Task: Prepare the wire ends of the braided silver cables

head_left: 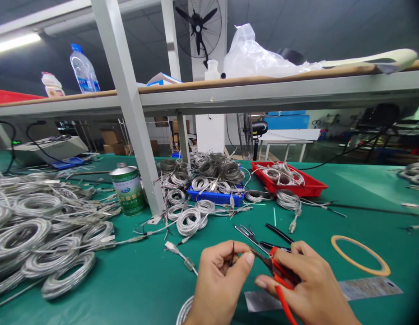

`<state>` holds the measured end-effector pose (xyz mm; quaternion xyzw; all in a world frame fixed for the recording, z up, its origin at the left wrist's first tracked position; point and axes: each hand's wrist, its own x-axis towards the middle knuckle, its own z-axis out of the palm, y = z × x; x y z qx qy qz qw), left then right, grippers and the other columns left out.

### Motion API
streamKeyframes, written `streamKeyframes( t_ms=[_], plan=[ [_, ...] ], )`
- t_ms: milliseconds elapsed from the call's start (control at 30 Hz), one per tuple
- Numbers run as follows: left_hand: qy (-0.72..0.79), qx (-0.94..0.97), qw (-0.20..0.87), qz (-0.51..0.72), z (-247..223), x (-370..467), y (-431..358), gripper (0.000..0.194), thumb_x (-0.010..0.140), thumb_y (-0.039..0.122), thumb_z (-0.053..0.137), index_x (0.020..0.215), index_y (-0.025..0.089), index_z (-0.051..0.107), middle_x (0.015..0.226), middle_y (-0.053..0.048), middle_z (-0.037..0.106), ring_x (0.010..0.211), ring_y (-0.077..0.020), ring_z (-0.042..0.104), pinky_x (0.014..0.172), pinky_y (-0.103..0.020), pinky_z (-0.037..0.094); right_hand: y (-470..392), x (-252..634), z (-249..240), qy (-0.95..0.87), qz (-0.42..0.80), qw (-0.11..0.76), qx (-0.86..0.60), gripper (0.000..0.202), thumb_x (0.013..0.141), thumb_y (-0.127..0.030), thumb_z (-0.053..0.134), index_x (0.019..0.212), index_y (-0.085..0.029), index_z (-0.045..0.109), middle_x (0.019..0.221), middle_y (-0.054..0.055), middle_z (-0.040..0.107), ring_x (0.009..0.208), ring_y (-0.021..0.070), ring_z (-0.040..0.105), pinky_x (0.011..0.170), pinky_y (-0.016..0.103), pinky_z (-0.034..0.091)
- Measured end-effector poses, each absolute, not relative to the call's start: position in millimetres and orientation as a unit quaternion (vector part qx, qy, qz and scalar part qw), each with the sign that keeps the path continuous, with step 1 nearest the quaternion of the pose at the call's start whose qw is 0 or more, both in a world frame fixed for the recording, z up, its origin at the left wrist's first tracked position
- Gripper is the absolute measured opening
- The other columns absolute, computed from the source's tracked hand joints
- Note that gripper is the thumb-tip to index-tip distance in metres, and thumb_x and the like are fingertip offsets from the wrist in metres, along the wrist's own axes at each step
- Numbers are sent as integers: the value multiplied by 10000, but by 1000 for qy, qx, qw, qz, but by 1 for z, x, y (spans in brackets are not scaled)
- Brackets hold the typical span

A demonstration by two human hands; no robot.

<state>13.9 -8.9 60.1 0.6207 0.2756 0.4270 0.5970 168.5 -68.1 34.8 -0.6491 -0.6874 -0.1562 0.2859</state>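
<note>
My left hand (223,275) is closed in a pinch, with a thin dark wire (233,250) sticking up between the fingers. In my right hand (307,280) are red-handled pliers (283,298), their dark jaws reaching to my left thumb and fingertip. Exactly what lies between the jaws is hidden. A clear cable with a USB plug (172,248) runs under my left hand, and part of its coil (185,311) shows beside the wrist. Beyond the pliers lie tweezers (248,237) and a black-handled tool (279,233). A steel ruler (368,289) extends beneath my right hand.
Coiled cables (47,230) heap up on the left near a green can (127,189). More coils fill a blue tray (214,197) and a red tray (313,187). A tape roll (360,255) lies at right. A shelf post (128,104) rises from the table.
</note>
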Motion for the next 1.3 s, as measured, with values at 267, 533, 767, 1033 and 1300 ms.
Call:
streamKeyframes(
  t_ms=[267, 533, 767, 1033, 1300],
  plan=[
    [271, 620, 601, 426, 60, 15, -10, 194, 728, 306, 604, 690, 116, 616, 564, 21, 417, 545, -99, 334, 510, -202, 294, -68, 171, 35, -698, -160, 278, -640, 414, 725, -489, 584, 519, -203, 366, 448, -28, 454, 515, 144, 366, 478, 239, 248],
    [264, 620, 602, 429, 59, 16, -9, 204, 735, 307, 599, 667, 115, 593, 564, 26, 397, 551, -99, 326, 514, -202, 289, -68, 171, 32, -700, -174, 288, -630, 459, 773, -528, 505, 486, -199, 363, 413, -29, 421, 489, 136, 374, 466, 235, 245],
    [275, 623, 601, 417, 59, 15, -9, 231, 738, 336, 596, 692, 110, 614, 567, 21, 405, 546, -95, 311, 498, -200, 263, -57, 189, 30, -588, -110, 288, -748, 449, 751, -600, 459, 512, -220, 453, 433, -16, 492, 487, 168, 479, 471, 237, 298],
    [288, 617, 598, 423, 59, 15, -5, 236, 727, 352, 608, 697, 118, 616, 568, 24, 404, 552, -94, 307, 501, -198, 255, -49, 282, 13, -411, -24, 205, -888, 390, 797, -464, 379, 926, -228, 661, 632, 97, 681, 570, 321, 630, 438, 322, 374],
    [293, 606, 607, 422, 58, 16, -6, 230, 714, 343, 621, 698, 114, 621, 581, 14, 449, 560, -97, 341, 516, -197, 281, -57, 313, 2, -373, -51, 212, -902, 414, 751, -409, 447, 829, -105, 717, 597, 206, 672, 602, 413, 634, 481, 431, 417]
  ],
)
